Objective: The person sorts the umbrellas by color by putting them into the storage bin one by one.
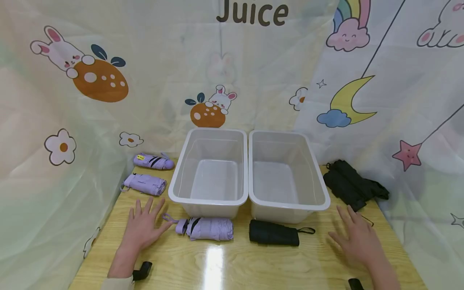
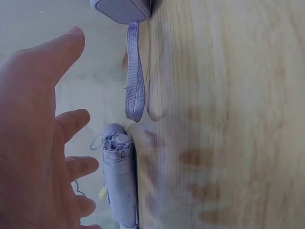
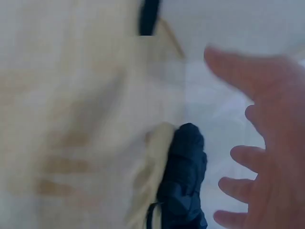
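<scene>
My left hand (image 1: 142, 226), fingers spread, hovers above the table at the left. Its thumb is close to the strap of a lilac folded umbrella (image 1: 212, 229). Beyond its fingertips lie a second lilac umbrella (image 1: 146, 184) and a third with a yellow tag (image 1: 154, 161). On the right side, my right hand (image 1: 359, 239) is held with fingers apart, near dark bundled umbrellas (image 1: 348, 183); how many is hard to tell. A black folded umbrella (image 1: 273, 233) with a wrist loop lies to its left. Neither hand holds anything.
Two pale plastic bins stand side by side at the back middle, a left bin (image 1: 208, 201) and a right bin (image 1: 290, 206). They sit on a wooden table (image 1: 181, 266). A printed cloth (image 1: 156, 80) hangs behind and along both sides.
</scene>
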The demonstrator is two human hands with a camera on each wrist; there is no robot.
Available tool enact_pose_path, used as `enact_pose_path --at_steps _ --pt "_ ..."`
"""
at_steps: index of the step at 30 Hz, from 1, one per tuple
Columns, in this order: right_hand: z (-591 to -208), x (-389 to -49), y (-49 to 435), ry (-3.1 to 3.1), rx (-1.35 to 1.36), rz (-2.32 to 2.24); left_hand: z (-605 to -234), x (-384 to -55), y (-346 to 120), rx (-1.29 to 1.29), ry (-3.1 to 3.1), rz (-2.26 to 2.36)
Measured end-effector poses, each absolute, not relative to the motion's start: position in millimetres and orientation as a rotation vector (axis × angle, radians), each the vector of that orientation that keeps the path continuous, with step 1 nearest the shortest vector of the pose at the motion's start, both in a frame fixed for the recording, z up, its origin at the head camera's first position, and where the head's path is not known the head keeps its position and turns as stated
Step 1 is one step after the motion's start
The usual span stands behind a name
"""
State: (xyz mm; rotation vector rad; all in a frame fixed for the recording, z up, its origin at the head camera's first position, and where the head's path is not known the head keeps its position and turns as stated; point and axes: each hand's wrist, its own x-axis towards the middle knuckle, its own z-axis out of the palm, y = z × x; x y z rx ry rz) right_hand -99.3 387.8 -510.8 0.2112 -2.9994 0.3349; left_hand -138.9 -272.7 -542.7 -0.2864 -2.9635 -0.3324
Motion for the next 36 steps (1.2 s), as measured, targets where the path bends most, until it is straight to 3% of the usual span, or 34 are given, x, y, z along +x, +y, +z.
enact_pose_path --at_steps 8,17,26,36 --pt "-470.1 -120.3 385.8 -2.765 0.279 0.930 -544.4 -140.8 -274.6 -0.307 -2.962 -0.325" --pt "-422.7 -161.3 369.1 -2.754 0.282 1.238 -538.1 -142.0 -271.1 -0.302 -3.003 -0.413" --pt "-439.9 -209.5 357.5 -2.725 0.381 1.507 -536.1 -139.6 -264.9 -0.392 -2.937 -0.493" --pt "-452.1 -223.2 340.5 -2.560 0.421 1.876 -539.3 -136.7 -261.7 -0.431 -2.944 -0.498"
